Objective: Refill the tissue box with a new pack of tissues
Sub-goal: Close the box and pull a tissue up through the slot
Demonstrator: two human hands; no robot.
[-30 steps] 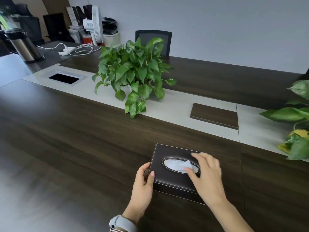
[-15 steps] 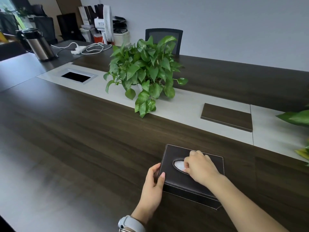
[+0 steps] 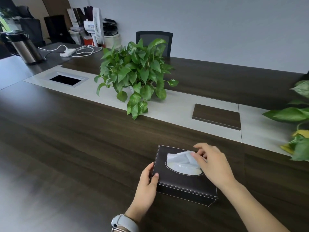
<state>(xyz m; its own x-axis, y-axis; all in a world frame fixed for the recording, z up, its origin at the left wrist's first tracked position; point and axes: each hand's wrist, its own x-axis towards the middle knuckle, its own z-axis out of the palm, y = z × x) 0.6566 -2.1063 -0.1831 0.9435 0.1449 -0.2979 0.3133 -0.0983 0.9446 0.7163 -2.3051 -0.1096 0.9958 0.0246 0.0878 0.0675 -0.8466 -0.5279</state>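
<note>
A dark brown leather tissue box [image 3: 184,181] with white stitching lies on the dark wooden table near me. A white tissue [image 3: 181,159] sticks up out of its oval top opening. My left hand [image 3: 147,185] grips the box's left end, thumb on the lid. My right hand [image 3: 212,162] rests over the right part of the lid and pinches the tissue between thumb and fingers. No separate pack of tissues is in view.
A leafy potted plant [image 3: 135,74] stands on the table's pale centre strip, with a dark wooden flap [image 3: 217,116] to its right and an open cable hatch [image 3: 66,79] to its left. Another plant [image 3: 297,124] is at the right edge. A metal flask [image 3: 25,47] and white cables [image 3: 75,51] lie far left.
My right hand went from covering the opening to pulling a tissue up and out of it. My left hand has stayed on the box's left end.
</note>
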